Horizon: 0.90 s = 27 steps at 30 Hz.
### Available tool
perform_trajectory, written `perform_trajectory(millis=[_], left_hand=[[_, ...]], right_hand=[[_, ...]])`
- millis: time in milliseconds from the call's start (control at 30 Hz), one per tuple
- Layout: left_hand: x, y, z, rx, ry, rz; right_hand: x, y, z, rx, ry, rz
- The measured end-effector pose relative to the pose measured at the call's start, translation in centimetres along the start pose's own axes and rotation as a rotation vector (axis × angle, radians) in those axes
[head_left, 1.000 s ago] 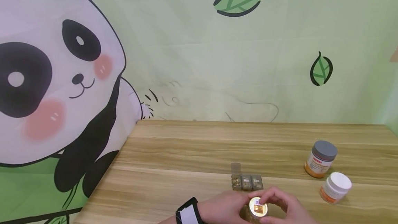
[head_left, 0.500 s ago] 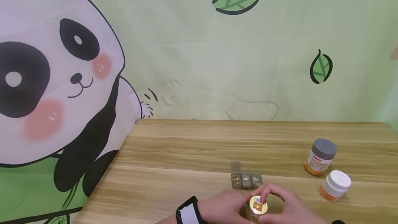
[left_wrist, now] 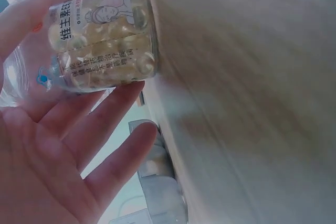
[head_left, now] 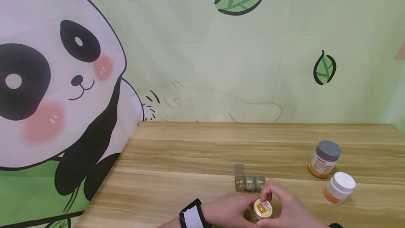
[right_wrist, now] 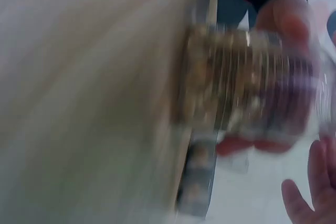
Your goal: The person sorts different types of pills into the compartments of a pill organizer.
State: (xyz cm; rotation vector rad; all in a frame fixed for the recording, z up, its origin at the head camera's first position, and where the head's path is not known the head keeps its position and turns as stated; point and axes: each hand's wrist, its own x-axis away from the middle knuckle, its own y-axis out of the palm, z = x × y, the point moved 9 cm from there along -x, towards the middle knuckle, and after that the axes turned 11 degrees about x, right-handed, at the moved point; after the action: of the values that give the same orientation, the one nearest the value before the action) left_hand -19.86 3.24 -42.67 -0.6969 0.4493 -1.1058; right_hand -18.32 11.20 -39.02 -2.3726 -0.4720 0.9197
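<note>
A clear pill bottle full of yellowish softgel capsules stands upright on the wooden table, its printed label facing the left wrist camera. My left hand holds the bottle's body between thumb and fingers. At the top, my right hand grips the gold lid, index finger bent and thumb at the near side. The bottle is blurred in the right wrist view. Just beyond the hands lies a small grey pill organizer; its left compartment has its flap up and contains capsules.
Right of the hands stand a white-capped jar and, behind it, a grey-capped jar. The wooden table ends at a green cloth backdrop with a printed panda and leaves.
The printed sticker on the lid has turned clockwise as my right fingers twist it. My right index finger is bent more. The left hand keeps its place on the bottle.
</note>
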Motion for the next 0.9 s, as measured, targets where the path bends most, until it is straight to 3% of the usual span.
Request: perform_trajectory(millis=[67, 133, 267, 400, 633, 900], left_hand=[[-0.1, 0.1, 0.0, -0.015, 0.006, 0.013], [-0.2, 0.1, 0.0, -0.028, 0.013, 0.022], [-0.3, 0.4, 0.2, -0.011, 0.040, 0.025], [-0.3, 0.4, 0.3, 0.039, 0.019, 0.018], [-0.2, 0.0, -0.1, 0.012, -0.051, 0.002], [-0.1, 0.0, -0.2, 0.018, -0.060, 0.018]], right_hand=[[-0.3, 0.2, -0.6, 0.079, -0.048, 0.032], [-0.4, 0.5, -0.9, 0.083, -0.071, 0.026], [-0.2, 1.4, -1.0, -0.066, -0.078, -0.066], [0.6, 1.3, -1.4, -0.143, -0.084, -0.123], [2.4, -1.6, -0.9, -0.058, -0.029, -0.038], [2.7, -3.1, -0.6, 0.118, -0.117, 0.081]])
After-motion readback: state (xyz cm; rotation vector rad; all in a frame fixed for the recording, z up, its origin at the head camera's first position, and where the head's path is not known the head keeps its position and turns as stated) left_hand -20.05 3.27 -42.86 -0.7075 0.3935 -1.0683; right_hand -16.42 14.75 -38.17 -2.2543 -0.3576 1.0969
